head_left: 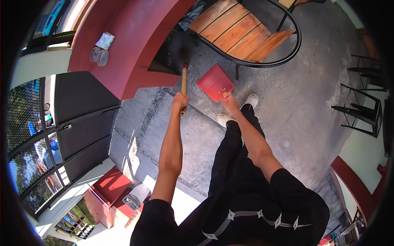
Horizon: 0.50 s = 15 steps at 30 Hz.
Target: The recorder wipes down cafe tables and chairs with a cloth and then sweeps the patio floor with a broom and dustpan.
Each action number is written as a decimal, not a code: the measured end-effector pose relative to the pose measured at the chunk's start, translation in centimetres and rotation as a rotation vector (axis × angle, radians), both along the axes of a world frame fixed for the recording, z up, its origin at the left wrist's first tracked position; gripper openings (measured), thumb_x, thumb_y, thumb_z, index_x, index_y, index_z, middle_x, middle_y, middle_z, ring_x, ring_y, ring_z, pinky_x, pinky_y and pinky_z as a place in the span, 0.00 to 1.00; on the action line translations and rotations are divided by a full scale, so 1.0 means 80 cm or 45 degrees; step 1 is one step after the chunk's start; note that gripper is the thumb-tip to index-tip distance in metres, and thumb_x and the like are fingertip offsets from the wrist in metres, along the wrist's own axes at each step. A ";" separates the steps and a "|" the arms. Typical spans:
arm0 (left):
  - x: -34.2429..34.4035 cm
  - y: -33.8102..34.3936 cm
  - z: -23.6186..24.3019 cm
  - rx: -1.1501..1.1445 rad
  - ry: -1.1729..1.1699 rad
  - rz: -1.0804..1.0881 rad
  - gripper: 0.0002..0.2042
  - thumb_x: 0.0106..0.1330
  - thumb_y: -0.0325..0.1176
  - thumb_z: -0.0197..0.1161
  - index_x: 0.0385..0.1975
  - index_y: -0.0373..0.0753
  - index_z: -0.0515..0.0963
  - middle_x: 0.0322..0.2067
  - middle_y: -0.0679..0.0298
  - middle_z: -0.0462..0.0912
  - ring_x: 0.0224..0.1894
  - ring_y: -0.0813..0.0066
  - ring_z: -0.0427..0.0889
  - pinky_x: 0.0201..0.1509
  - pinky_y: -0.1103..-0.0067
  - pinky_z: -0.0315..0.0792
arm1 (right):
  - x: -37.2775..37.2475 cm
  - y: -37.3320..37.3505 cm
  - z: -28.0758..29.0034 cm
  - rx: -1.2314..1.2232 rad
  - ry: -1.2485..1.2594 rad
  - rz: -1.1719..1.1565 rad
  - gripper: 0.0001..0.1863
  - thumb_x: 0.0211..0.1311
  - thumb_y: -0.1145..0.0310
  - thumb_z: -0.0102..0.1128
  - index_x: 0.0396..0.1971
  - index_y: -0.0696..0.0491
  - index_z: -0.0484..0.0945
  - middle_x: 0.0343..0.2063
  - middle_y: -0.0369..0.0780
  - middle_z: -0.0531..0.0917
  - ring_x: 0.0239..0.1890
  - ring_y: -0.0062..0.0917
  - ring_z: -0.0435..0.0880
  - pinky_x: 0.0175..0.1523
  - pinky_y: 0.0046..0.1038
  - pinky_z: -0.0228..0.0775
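My left hand [179,101] is closed round the pale wooden handle of a hand broom [184,80]. Its dark head points away from me into the shade beside a red counter and looks blurred. My right hand [230,103] grips the short handle of a red plastic dustpan [214,83], held low over the concrete floor just right of the broom. A few small light specks show on the dustpan near its handle. Whether its front edge touches the floor, I cannot tell.
A wooden slatted chair [242,30] with a round black metal frame stands just beyond the dustpan. The red counter [135,41] at the left carries clear round containers [99,56] and a small packet [105,41]. Black metal stools [361,108] stand along the right. A dark gate [82,106] is at the left.
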State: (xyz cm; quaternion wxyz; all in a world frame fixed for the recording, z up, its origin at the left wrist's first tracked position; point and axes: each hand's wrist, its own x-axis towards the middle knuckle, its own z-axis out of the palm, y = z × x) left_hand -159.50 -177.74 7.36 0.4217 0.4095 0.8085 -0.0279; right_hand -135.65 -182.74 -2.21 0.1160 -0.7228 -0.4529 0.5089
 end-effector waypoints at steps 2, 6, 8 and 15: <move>0.054 -0.040 0.012 -0.014 0.194 -0.326 0.18 0.50 0.35 0.56 0.39 0.29 0.72 0.36 0.41 0.77 0.43 0.46 0.76 0.46 0.63 0.72 | 0.033 -0.007 -0.020 0.031 -0.025 -0.020 0.15 0.50 0.56 0.54 0.36 0.43 0.63 0.31 0.51 0.79 0.40 0.49 0.77 0.44 0.45 0.66; 0.112 -0.153 0.072 -0.220 0.049 -0.491 0.19 0.49 0.32 0.54 0.41 0.31 0.68 0.37 0.41 0.77 0.43 0.45 0.76 0.47 0.62 0.71 | 0.062 -0.014 -0.036 -0.054 -0.056 -0.075 0.17 0.50 0.56 0.56 0.38 0.43 0.64 0.32 0.51 0.79 0.41 0.47 0.77 0.44 0.44 0.67; 0.094 -0.236 0.089 -0.090 -0.016 -0.402 0.14 0.49 0.27 0.51 0.36 0.30 0.69 0.25 0.42 0.78 0.27 0.48 0.80 0.31 0.63 0.76 | 0.029 -0.021 -0.004 -0.231 0.060 -0.127 0.17 0.50 0.55 0.56 0.38 0.43 0.65 0.33 0.50 0.79 0.42 0.45 0.77 0.45 0.43 0.68; 0.091 -0.390 0.213 -0.167 -0.862 0.574 0.15 0.58 0.26 0.56 0.45 0.32 0.71 0.21 0.61 0.76 0.20 0.79 0.74 0.24 0.84 0.69 | 0.042 -0.058 0.002 -0.234 0.113 -0.181 0.09 0.53 0.57 0.53 0.31 0.44 0.76 0.22 0.41 0.78 0.16 0.32 0.78 0.18 0.32 0.73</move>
